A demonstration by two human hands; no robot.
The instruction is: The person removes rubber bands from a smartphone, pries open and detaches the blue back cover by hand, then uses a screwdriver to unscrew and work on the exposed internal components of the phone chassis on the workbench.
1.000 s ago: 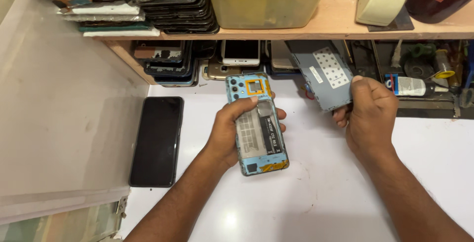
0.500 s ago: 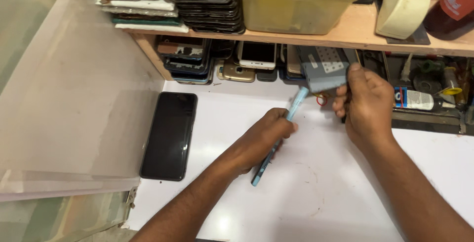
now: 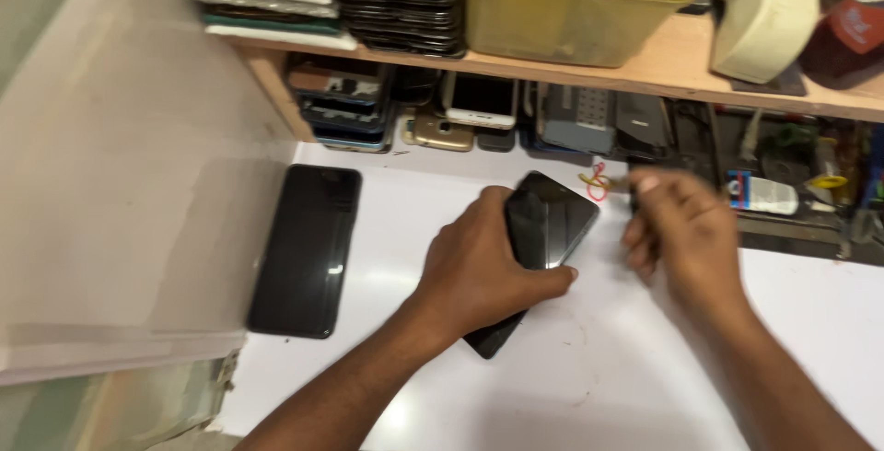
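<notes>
Fingers of the left hand [image 3: 483,267] wrap over the black phone [image 3: 543,230], clamped on its middle and pressing it screen-up against the white table [image 3: 589,377]. The phone lies slanted, its top end poking out toward the wooden shelf [image 3: 663,69]. Just right of it, apart, the right hand [image 3: 686,235] hovers blurred, fingers curled; whether it grips anything cannot be told. A second dark phone [image 3: 304,248] lies well to the left.

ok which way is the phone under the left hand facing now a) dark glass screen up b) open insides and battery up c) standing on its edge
a: the left hand presses the phone flat on the white table, its dark glossy screen up, no inner parts showing.
</notes>
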